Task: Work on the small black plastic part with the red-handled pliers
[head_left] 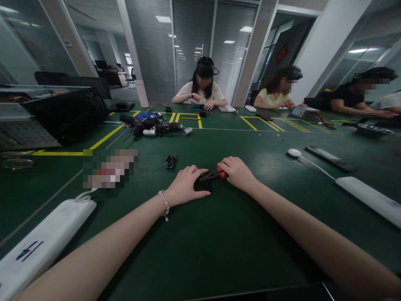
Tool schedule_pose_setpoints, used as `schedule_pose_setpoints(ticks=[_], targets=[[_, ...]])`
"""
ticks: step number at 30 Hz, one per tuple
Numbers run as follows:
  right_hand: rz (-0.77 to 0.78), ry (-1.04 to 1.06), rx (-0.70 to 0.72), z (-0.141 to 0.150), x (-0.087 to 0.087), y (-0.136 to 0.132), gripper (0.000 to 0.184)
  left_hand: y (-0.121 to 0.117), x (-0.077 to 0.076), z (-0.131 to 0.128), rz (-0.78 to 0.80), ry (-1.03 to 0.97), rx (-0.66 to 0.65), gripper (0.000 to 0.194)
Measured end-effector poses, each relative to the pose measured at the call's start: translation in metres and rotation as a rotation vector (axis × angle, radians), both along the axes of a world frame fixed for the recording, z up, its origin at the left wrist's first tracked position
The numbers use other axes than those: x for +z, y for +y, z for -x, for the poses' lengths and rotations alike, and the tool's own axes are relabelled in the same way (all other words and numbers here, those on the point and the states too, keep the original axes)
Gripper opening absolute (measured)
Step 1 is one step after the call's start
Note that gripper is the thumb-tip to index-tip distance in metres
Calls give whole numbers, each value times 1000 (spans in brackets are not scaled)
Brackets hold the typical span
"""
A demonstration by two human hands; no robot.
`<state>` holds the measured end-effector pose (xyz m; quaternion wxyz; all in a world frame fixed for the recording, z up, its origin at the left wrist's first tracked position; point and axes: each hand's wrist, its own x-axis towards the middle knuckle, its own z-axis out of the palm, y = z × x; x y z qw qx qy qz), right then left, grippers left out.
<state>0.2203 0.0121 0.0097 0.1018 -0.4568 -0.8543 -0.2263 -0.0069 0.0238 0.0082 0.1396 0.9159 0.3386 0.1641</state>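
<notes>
Working close to each other but not touching, both hands are over a dk green tabletop. L hand is clamped w/ thumb & fingers round a small blk part on the surface; R hand grips red-handled pliers, tips at that part. Just beyond L hand: a loose blk piece; farther off, a tool heap. Yellow tape marks the surface left of & beyond the hands. Wht power strip left of L hand; 2nd strip right of R hand, nr a dk flat bar. Room past the hands: co-worker sits opp., more people far right; behind, glass partition w/ blinds & reflected ceiling lights, plus a pale pillar beyond R hand.
</notes>
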Motion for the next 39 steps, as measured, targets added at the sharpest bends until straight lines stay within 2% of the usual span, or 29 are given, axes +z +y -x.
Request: schedule_pose_setpoints(ticks=[14, 29, 39], targets=[[28, 18, -13, -2, 3, -3, 29, -4, 7, 0, 64, -3, 17, 60], [21, -1, -24, 0, 2, -2, 29, -2, 6, 1, 30, -9, -27, 55], [36, 23, -34, -2, 1, -2, 30, -4, 8, -1, 66, -26, 15, 58]])
